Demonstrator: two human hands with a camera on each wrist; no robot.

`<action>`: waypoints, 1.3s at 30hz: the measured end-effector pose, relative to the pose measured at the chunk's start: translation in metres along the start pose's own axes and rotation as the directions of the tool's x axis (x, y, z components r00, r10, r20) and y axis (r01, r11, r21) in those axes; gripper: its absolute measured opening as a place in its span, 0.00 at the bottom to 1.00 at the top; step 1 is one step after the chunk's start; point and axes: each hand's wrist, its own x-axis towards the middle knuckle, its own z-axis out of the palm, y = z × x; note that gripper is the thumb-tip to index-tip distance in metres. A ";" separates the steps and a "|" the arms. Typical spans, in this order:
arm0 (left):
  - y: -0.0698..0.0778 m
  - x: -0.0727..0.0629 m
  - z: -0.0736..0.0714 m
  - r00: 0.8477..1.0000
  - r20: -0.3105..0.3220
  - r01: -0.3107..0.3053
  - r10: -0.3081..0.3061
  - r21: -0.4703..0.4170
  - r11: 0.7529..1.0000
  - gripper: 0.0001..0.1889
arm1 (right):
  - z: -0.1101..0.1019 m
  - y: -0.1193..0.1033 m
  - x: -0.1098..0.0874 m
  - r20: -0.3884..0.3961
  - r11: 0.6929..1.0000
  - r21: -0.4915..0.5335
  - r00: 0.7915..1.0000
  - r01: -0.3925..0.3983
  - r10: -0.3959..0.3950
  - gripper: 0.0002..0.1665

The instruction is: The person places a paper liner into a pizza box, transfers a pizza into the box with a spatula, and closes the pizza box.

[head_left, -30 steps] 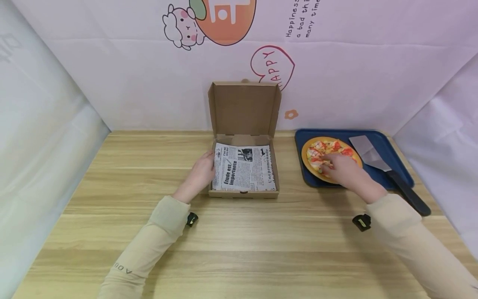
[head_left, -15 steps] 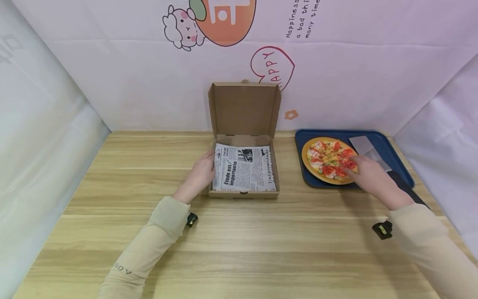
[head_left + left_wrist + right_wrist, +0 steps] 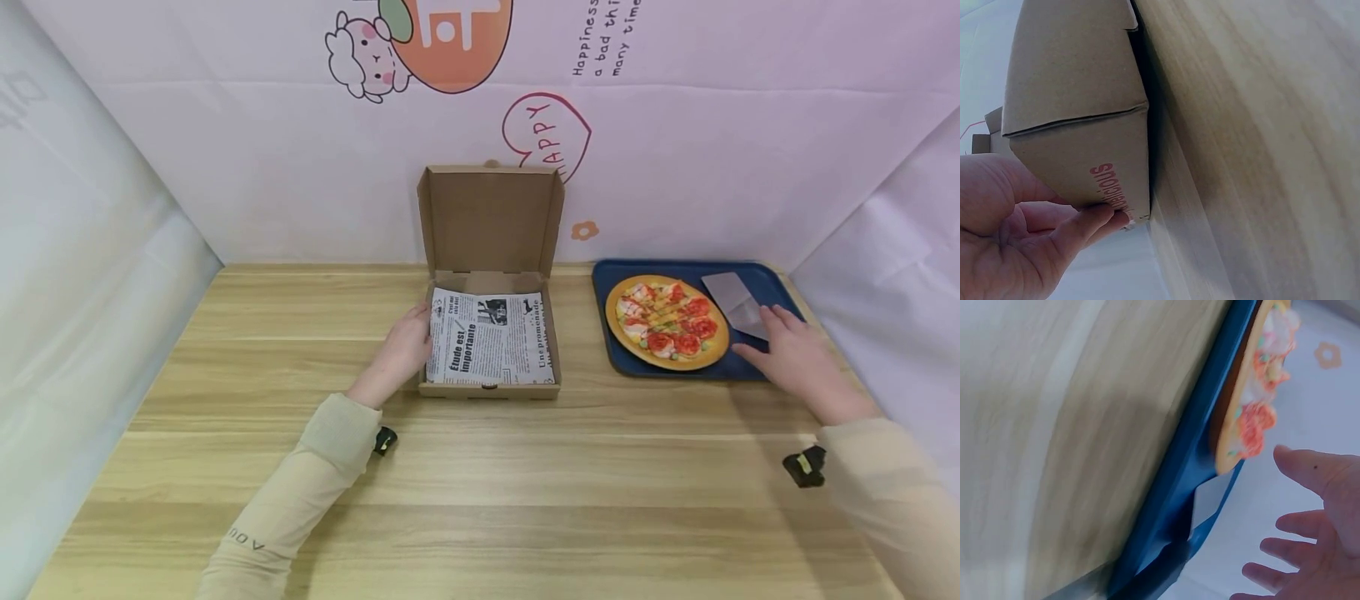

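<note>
My left hand (image 3: 401, 346) pinches the left wall of an open cardboard pizza box (image 3: 491, 218). In the left wrist view its fingers (image 3: 1088, 226) lie against the outside of that wall, under red print. Newsprint-style paper (image 3: 480, 354) lines the box. Over on the right, a pizza (image 3: 666, 321) with a yellow rim rests on a blue tray (image 3: 617, 275). Beside the pizza lies a spatula with a wide metal blade (image 3: 731, 300). My right hand (image 3: 806, 367) holds nothing; its spread fingers hang over the spatula, hiding the handle in the head view. The right wrist view shows that black handle (image 3: 1157, 572).
A wooden table (image 3: 525, 492) carries the box and the tray. White cloth with printed cartoons (image 3: 371, 58) rises behind them, and more white cloth (image 3: 900, 225) borders both sides. The box lid stands upright close to the back cloth.
My right hand has moved right, from over the pizza to over the spatula, and its fingers have spread. The pizza now shows fully. My left hand stays at the box wall.
</note>
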 end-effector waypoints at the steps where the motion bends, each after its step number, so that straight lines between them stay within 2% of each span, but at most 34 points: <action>1: 0.000 0.000 0.000 1.000 0.000 -0.002 0.002 0.002 1.000 0.26 | 0.001 0.004 -0.001 0.005 1.000 -0.003 1.000 -0.004 0.004 0.47; 8: 0.001 -0.001 -0.001 1.000 0.009 0.007 -0.007 0.002 1.000 0.25 | 0.008 0.022 -0.007 0.030 0.998 -0.031 0.998 -0.058 0.059 0.55; 13: 0.002 -0.001 -0.001 1.000 0.011 0.008 -0.008 0.004 1.000 0.26 | 0.012 0.029 -0.011 0.055 0.994 -0.024 0.993 -0.105 0.106 0.57; 20: 0.001 0.000 -0.001 1.000 0.020 0.017 -0.018 0.010 1.000 0.25 | 0.016 0.036 -0.016 0.095 0.987 -0.004 0.983 -0.158 0.158 0.57; 29: 0.000 -0.001 -0.002 0.999 0.035 0.021 -0.021 -0.004 1.000 0.24 | 0.018 0.039 -0.019 0.150 0.965 -0.001 0.954 -0.263 0.260 0.59; 39: 0.001 0.000 -0.002 0.998 0.045 0.035 -0.035 -0.007 0.999 0.25 | 0.020 0.040 -0.021 0.162 0.959 -0.016 0.946 -0.282 0.280 0.56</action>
